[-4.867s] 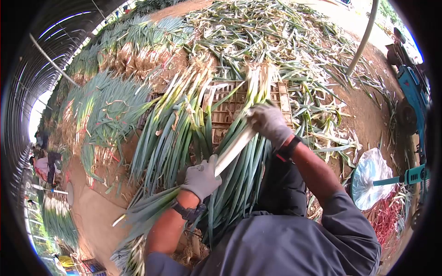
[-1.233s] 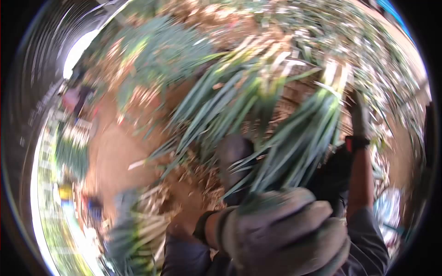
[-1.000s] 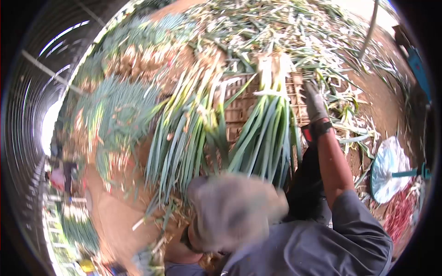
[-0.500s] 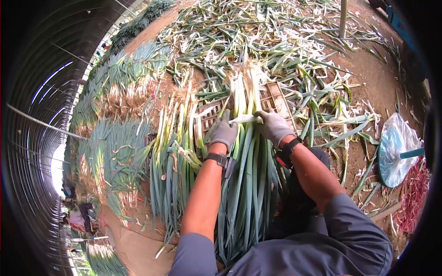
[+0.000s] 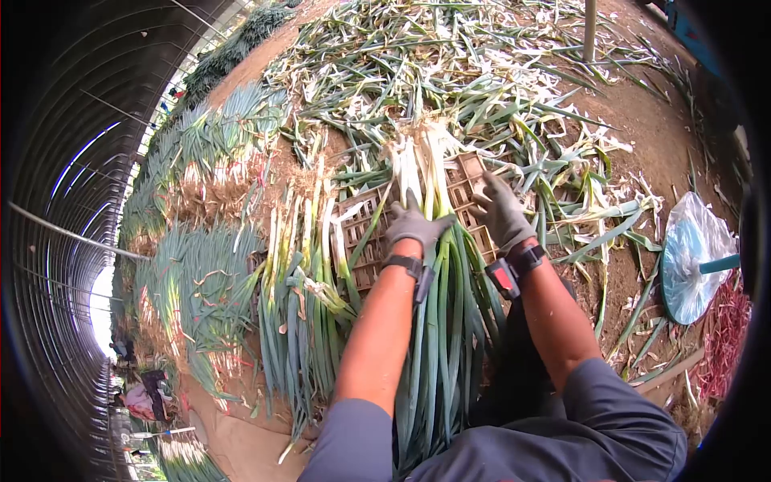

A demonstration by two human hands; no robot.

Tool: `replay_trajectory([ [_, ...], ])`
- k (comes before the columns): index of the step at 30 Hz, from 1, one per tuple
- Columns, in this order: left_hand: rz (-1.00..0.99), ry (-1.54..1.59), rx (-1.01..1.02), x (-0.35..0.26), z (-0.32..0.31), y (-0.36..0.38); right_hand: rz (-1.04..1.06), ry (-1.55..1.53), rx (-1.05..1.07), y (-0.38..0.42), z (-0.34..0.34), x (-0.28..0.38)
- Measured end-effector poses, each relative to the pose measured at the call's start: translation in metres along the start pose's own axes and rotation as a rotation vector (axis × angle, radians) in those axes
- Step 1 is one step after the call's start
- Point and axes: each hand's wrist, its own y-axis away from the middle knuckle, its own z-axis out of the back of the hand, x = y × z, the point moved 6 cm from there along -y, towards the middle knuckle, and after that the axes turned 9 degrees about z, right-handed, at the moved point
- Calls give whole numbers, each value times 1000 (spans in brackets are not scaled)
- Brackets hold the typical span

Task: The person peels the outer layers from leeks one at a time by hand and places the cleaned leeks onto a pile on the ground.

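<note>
A bundle of green onions (image 5: 440,297) lies in front of me, white root ends pointing away and long green leaves toward my lap. My left hand (image 5: 418,227), in a grey glove, rests across the stalks with its fingers spread. To the right of the bundle, my right hand (image 5: 504,213) is gloved too; its fingers are apart and nothing is in them. Beneath the stalks is a brown slatted plastic crate (image 5: 475,167), partly covered. More loose green onions (image 5: 301,265) lie to the left of my left arm.
Tied green onion bundles (image 5: 205,265) line the ground at left. Beyond the crate spreads a heap of discarded leaves (image 5: 418,60). At right are a clear plastic bag (image 5: 691,257) around something blue and a pile of red strips (image 5: 725,341). A pole (image 5: 590,32) stands at the back.
My right hand has moved right, off the stalks, and opened. The left hand has shifted right over the bundle and spread its fingers. The pale strip between the hands is no longer visible there.
</note>
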Motion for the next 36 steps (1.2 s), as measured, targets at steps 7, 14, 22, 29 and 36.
replay_trajectory([
  [7, -62, 310, 59, 26, -12, -52, 10, 222, 240, 2, -21, -20],
  [14, -111, 335, 13, 46, -17, -78, 162, 814, 546, 25, -51, -34],
  [22, -238, 210, -208, 87, 145, -45, 498, 1453, 704, 51, -60, -44],
  [29, -373, 428, -116, 155, 259, 105, 616, 1128, 685, 96, -102, 0],
  [36, -309, 358, 107, 208, 143, 274, -213, -268, 1454, 203, -172, -2],
])
